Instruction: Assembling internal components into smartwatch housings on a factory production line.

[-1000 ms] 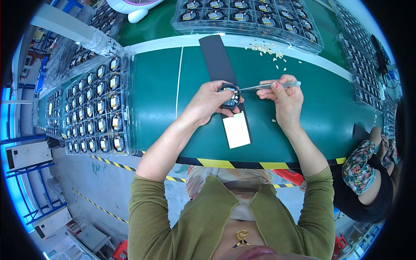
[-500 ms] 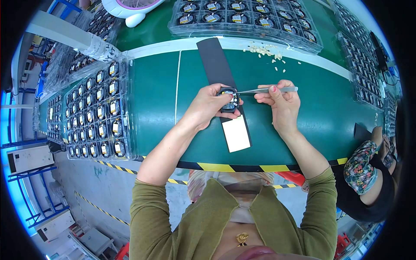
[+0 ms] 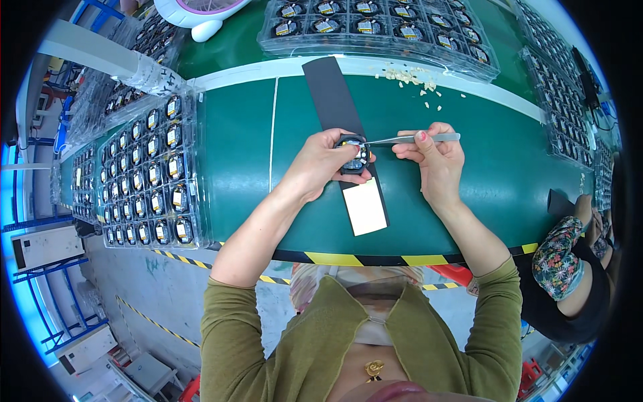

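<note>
My left hand (image 3: 320, 164) is closed around a small round black device (image 3: 353, 163) whose open inside, with electronic parts, faces up. The thumb presses on its inner side. In my right hand (image 3: 435, 161) are metal tweezers (image 3: 408, 139), pinched between thumb and fingers. Their tips reach the upper edge of the device; whether they grip a part there is too small to tell. Beneath the device lies a long dark grey strip (image 3: 331, 90) on the green table (image 3: 248, 181). A white sheet with a yellowish edge (image 3: 366, 208) rests on the strip's near end.
Clear plastic trays of similar round devices stand at the left (image 3: 151, 174) and far side (image 3: 375, 43). Small cream-coloured scraps (image 3: 412, 77) lie scattered beyond my right hand. A co-worker's patterned sleeve (image 3: 559, 258) shows at the right. Yellow-black tape (image 3: 335, 258) marks the near edge.
Almost nothing differs. Both hands, the device and the tweezers keep their places; the background shifts very slightly.
</note>
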Demonstrator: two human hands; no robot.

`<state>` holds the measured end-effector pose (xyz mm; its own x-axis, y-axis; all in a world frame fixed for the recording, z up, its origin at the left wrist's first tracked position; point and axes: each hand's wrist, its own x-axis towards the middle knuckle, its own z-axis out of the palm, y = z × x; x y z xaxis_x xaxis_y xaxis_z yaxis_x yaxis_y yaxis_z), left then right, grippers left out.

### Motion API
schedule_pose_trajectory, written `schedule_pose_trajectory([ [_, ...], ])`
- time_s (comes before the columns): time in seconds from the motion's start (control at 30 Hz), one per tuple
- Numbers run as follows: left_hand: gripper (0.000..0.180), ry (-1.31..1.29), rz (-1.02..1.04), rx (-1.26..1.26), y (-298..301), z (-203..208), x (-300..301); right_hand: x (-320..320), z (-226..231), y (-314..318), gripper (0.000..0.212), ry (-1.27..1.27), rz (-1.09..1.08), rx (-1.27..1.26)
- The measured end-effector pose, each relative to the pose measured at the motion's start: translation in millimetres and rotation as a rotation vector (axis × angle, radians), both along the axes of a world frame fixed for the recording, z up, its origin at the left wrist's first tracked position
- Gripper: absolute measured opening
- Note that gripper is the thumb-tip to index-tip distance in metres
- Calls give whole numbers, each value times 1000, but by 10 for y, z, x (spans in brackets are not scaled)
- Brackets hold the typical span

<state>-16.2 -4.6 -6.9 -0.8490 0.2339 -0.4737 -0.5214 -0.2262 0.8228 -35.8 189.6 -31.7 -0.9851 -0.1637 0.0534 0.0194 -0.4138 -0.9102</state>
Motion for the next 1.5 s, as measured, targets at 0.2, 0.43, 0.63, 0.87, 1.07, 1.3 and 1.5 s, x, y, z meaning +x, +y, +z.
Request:
schedule_pose_trajectory([
  [0.2,17,-1,-1,1,1,6,3,3,-6,7,8,-4,6,-10],
  [0.43,18,-8,-18,-38,-4,10,10,4,-10,-3,9,-7,3,-3],
  [0.63,18,-3,-24,3,-6,11,7,7,6,8,9,-3,10,-11],
  [0.87,18,-3,-2,24,-3,14,0,12,8,1,8,29,9,-31],
  [1.07,21,69,32,69,-18,-11,25,38,135,-5,10,352,-160,76],
  [1.3,26,105,96,455,46,77,62,182,507,-113,13,671,-110,818],
  [1.5,30,218,89,275,147,235,230,181,525,-244,20,600,-110,928],
])
